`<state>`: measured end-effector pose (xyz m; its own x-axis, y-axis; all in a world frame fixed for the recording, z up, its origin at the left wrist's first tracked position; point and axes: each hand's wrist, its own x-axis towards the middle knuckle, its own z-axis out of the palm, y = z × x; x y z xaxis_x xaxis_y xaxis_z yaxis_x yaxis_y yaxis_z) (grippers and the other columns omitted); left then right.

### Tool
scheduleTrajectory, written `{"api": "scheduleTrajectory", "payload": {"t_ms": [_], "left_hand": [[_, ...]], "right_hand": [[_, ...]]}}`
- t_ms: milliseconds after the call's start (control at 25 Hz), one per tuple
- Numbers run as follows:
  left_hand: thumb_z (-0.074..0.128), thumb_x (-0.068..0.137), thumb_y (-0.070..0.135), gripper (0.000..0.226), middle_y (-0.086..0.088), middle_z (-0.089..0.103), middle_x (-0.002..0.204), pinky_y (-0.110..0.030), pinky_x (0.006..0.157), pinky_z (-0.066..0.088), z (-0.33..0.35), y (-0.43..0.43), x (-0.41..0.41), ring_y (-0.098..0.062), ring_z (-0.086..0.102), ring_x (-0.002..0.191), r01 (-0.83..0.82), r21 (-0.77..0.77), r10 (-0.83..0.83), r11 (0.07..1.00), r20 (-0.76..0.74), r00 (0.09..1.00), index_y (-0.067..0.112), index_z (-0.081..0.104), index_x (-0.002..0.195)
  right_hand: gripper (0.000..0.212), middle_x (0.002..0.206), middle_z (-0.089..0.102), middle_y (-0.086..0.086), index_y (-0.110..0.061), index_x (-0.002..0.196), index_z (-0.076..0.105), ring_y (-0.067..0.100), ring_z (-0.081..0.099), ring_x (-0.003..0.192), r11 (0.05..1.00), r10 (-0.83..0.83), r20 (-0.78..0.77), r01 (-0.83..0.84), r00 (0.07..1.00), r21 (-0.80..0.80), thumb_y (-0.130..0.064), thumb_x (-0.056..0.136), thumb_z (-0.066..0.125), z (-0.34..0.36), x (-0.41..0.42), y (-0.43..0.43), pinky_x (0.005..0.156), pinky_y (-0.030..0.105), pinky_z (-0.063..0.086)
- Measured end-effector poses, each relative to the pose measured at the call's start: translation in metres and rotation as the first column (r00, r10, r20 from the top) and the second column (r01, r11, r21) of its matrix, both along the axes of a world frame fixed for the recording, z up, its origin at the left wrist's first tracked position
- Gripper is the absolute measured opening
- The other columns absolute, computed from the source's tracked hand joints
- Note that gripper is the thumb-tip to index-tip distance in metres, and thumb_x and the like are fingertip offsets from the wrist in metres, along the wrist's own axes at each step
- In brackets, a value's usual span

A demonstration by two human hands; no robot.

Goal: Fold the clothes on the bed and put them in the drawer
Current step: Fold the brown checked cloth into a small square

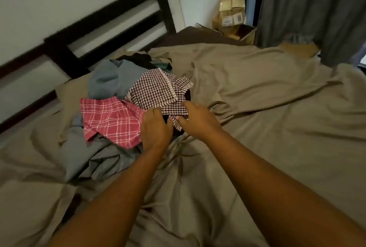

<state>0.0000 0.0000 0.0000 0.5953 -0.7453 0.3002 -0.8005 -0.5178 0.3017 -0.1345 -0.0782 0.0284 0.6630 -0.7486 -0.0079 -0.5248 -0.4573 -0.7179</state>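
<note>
Toward the headboard (111, 34) edge of the bed (257, 147), left of its middle, your clothes lie in 1 loose, unfolded pile. A dark checked cloth (156, 90) sits on top, with a red plaid cloth (111, 119) just beside it on the left. A blue-grey garment (111, 78) lies behind them, a grey garment (95, 157) spills toward the near edge, and a black garment (140, 58) lies nearest the headboard.

Your right hand (196, 119) pinches the checked cloth's near edge, fingers on top and thumb at its corner. Your left hand (156, 125) curls down where the 2 patterned cloths meet; its fingertips are hidden, so you cannot tell whether it grips.

Rumpled bare sheet spreads to the right and near edges. Cardboard boxes (231, 10) and a curtain (309, 8) stand beyond the far right corner.
</note>
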Motion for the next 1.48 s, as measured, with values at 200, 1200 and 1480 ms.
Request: {"api": "scheduleTrajectory", "payload": {"t_ms": [200,1200,1480], "left_hand": [[0.067,0.090,0.027,0.034,-0.014,0.060,0.117,-0.043,0.094,0.044,-0.066,-0.038,0.067,-0.030,0.054,0.110,0.066,-0.057,-0.059,0.996,0.123,0.991,0.006,0.059,0.115],[0.068,0.096,0.027,0.028,-0.010,0.070,0.101,-0.030,0.072,0.057,-0.094,0.216,-0.214,-0.021,0.070,0.089,0.421,-0.369,-0.423,0.829,-0.905,0.040,0.012,0.052,0.113],[0.063,0.099,0.013,0.017,-0.005,0.068,0.091,-0.025,0.060,0.052,-0.081,0.239,-0.232,-0.007,0.062,0.064,0.327,-0.312,-0.255,0.892,-0.945,-0.205,0.009,0.058,0.115]], "right_hand": [[0.061,0.150,0.049,0.012,-0.015,0.154,0.037,0.030,0.049,0.133,0.989,-0.144,0.041,0.143,0.989,0.029,-0.036,0.101,0.056,-0.066,0.037,-0.012,0.104,0.037,0.042],[0.023,0.116,0.074,0.007,-0.026,0.110,0.072,0.021,0.072,0.106,0.483,-0.872,0.400,0.628,0.282,0.611,-0.009,0.100,0.061,-0.112,-0.193,0.286,0.097,0.044,0.058],[0.022,0.113,0.076,-0.004,-0.026,0.115,0.077,0.014,0.070,0.104,0.393,-0.905,0.254,0.898,0.340,0.197,-0.026,0.097,0.064,-0.114,-0.251,0.325,0.097,0.041,0.056]]}}
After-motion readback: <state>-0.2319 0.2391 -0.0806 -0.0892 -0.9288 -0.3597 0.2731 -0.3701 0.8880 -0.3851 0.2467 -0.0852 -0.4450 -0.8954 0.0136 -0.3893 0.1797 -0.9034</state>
